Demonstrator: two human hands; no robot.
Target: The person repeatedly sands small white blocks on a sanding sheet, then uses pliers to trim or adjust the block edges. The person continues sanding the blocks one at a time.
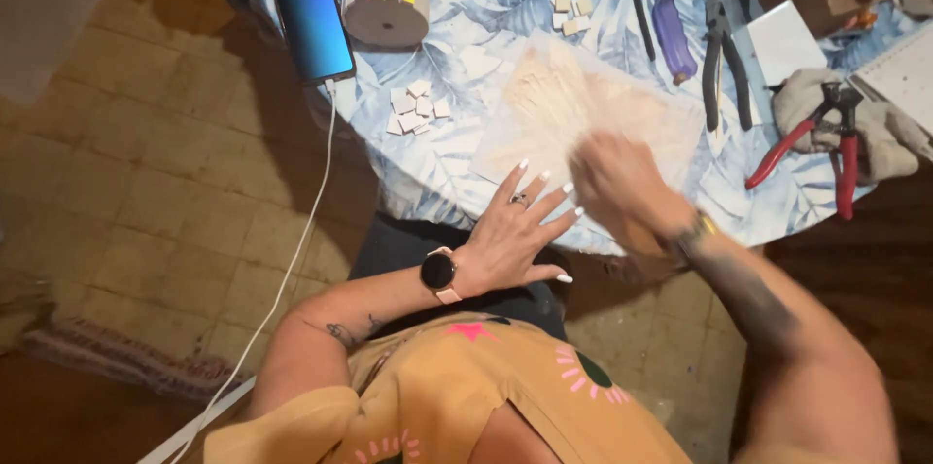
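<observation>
- Our left hand (515, 226) lies flat near the centre of the frame, fingers (544, 194) spread open and gripping nothing, their tips pressing the near edge of the pale sheet (583, 109).
- Our right hand (622, 187) is just to the right of it, blurred; we cannot tell whether its fingers are curled or closed on anything, but it sits over the sheet's lower right part.
- The sheet lies up and away from both hands, towards the upper middle of the frame, its long axis running from lower left to upper right across the bench (466, 36).
- Both hands touch the sheet; the right one reaches further onto it.
- Small white tiles (413, 109) lie in a loose heap left of the sheet, apart from it.
- Red-handled pliers (826, 148) lie at the right edge, black-handled pliers (724, 66) above the sheet, a phone (311, 22) at the upper left.
</observation>
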